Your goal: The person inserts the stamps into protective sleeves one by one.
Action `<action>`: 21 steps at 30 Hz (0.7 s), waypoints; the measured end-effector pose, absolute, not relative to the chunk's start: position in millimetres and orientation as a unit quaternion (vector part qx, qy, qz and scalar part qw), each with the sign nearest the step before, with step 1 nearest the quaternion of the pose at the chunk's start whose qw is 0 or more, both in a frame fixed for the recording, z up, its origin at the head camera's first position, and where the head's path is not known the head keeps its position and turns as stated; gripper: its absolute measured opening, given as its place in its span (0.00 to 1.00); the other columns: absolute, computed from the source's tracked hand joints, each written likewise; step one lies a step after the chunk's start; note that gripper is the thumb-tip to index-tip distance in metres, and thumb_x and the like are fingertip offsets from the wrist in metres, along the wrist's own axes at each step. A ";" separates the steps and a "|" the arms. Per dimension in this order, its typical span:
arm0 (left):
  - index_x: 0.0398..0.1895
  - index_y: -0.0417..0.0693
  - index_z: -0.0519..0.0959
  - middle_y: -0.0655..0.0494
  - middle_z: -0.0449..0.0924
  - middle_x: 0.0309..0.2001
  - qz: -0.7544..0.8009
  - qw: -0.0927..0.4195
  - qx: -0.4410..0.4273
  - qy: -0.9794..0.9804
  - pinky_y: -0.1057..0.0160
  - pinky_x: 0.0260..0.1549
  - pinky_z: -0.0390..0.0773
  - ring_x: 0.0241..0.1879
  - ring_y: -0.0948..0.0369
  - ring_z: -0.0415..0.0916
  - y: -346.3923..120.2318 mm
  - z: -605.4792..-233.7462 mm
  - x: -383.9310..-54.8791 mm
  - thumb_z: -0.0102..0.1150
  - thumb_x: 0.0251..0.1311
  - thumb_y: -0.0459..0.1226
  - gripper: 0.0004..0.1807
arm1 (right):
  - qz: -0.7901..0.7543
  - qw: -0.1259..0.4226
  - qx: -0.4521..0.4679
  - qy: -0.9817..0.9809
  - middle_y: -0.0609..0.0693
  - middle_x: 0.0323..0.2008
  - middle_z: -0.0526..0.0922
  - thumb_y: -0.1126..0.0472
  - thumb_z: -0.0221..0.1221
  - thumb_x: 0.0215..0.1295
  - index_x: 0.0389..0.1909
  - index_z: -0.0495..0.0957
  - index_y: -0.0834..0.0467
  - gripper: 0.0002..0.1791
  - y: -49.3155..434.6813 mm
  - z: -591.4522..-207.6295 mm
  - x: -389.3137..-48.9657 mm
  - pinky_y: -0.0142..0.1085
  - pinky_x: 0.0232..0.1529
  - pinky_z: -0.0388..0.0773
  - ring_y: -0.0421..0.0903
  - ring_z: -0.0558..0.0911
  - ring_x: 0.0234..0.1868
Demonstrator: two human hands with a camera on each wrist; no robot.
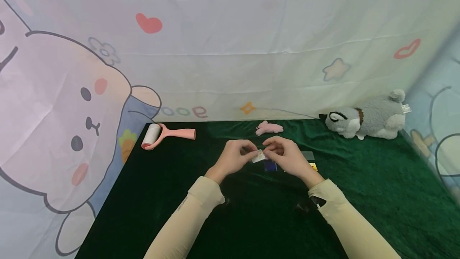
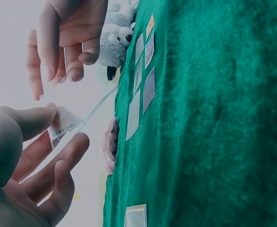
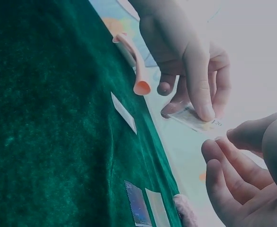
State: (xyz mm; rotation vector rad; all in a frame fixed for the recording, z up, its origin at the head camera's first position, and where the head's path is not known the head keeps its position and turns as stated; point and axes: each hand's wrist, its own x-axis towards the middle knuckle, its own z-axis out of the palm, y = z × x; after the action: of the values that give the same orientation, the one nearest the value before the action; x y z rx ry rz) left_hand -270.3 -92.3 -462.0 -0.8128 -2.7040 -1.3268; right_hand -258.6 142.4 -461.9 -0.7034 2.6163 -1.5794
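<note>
The left hand (image 1: 231,158) pinches a small stamp-like piece (image 1: 258,156) between thumb and fingers, above the green-covered worktop (image 1: 143,211). The right hand (image 1: 290,159) is just beside it, thumb and forefinger close together near the piece's edge; whether they grip it I cannot tell. A dark blue stamp (image 1: 270,166) lies below the fingers, with a grey piece (image 1: 308,155) and a yellow piece (image 1: 314,166) just right of the right hand. Beyond the fingers rests a pink plush (image 1: 268,128); a lint roller (image 1: 181,133) lies farther left, a grey plush (image 1: 375,119) well to the right.
</note>
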 end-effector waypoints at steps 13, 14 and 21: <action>0.44 0.51 0.88 0.57 0.87 0.43 -0.448 -0.007 -0.226 -0.865 0.63 0.35 0.84 0.36 0.59 0.83 -98.5 -466.6 -271.2 0.66 0.72 0.41 0.06 | -0.502 -0.003 -0.224 0.836 0.61 0.46 0.88 0.64 0.62 0.76 0.57 0.80 0.60 0.12 145.6 -463.7 -257.3 0.38 0.44 0.84 0.50 0.88 0.42; 0.44 0.51 0.89 0.57 0.88 0.43 -0.448 -0.006 -0.225 -0.865 0.63 0.35 0.84 0.36 0.59 0.83 -98.8 -467.1 -271.5 0.67 0.72 0.41 0.06 | -0.502 -0.001 -0.223 0.835 0.61 0.46 0.88 0.64 0.62 0.76 0.57 0.80 0.59 0.12 145.8 -463.9 -257.3 0.38 0.45 0.84 0.50 0.88 0.42; 0.41 0.51 0.91 0.58 0.89 0.41 -0.458 -0.005 -0.202 -0.866 0.63 0.34 0.84 0.33 0.61 0.83 -101.0 -472.4 -276.2 0.69 0.69 0.41 0.05 | -0.499 -0.008 -0.225 0.837 0.62 0.46 0.88 0.63 0.62 0.76 0.57 0.80 0.60 0.12 148.0 -465.3 -258.4 0.40 0.46 0.84 0.49 0.88 0.43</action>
State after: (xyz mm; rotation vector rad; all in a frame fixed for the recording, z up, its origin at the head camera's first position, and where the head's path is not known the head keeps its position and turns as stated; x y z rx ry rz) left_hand -276.2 -101.0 -472.4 -0.6362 -2.7275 -1.4439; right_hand -258.4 148.0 -465.3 -0.7096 2.6422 -1.5772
